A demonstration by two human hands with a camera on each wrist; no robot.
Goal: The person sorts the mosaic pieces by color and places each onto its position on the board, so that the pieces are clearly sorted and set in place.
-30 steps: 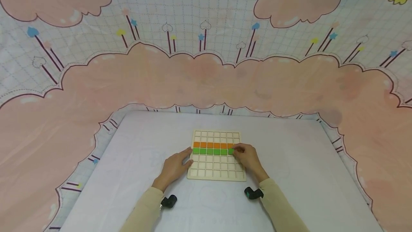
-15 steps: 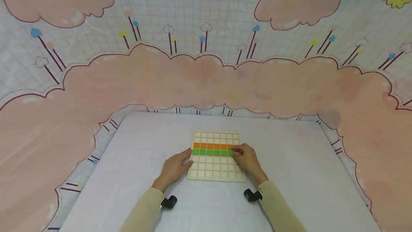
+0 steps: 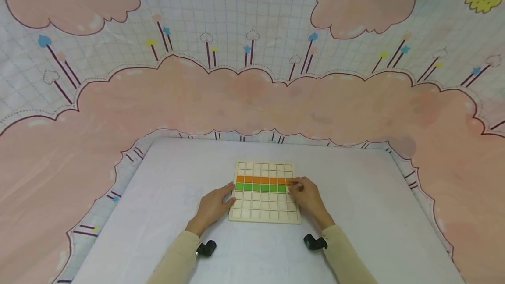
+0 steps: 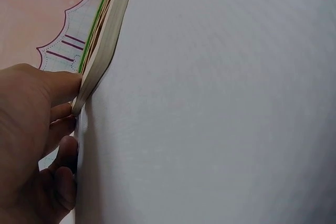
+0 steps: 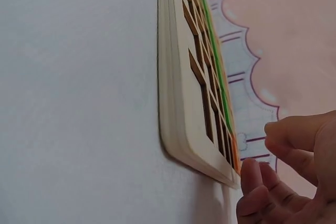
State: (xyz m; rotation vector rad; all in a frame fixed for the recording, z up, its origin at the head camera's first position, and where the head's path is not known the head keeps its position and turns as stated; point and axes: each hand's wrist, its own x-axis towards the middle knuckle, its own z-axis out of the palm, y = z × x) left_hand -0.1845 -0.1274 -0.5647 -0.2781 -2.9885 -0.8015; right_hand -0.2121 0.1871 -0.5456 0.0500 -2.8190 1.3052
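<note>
A light wooden grid board (image 3: 264, 214) lies on the white table. Orange tiles (image 3: 261, 180) fill one row, and green tiles (image 3: 261, 188) run along the row nearer the person. My left hand (image 3: 211, 207) touches the board's left edge with fingertips and thumb. In the left wrist view its fingers (image 4: 65, 85) meet the board's side. At the right ends of the coloured rows hovers my right hand (image 3: 311, 198), its fingertips partly covering the last cells. The right wrist view shows its fingers (image 5: 286, 135) bent beside the board's corner, thumb side parted, with no tile visible between them.
Around the board extends the white tabletop (image 3: 189, 165). A patterned cloth (image 3: 252, 95) with pink clouds hangs behind and beside the table. Each wrist carries a small black camera, one of them the left wrist camera (image 3: 207, 248).
The right hand has let go of a green tile at the row's right end and moved slightly right. The left hand stays at the board's left edge.
</note>
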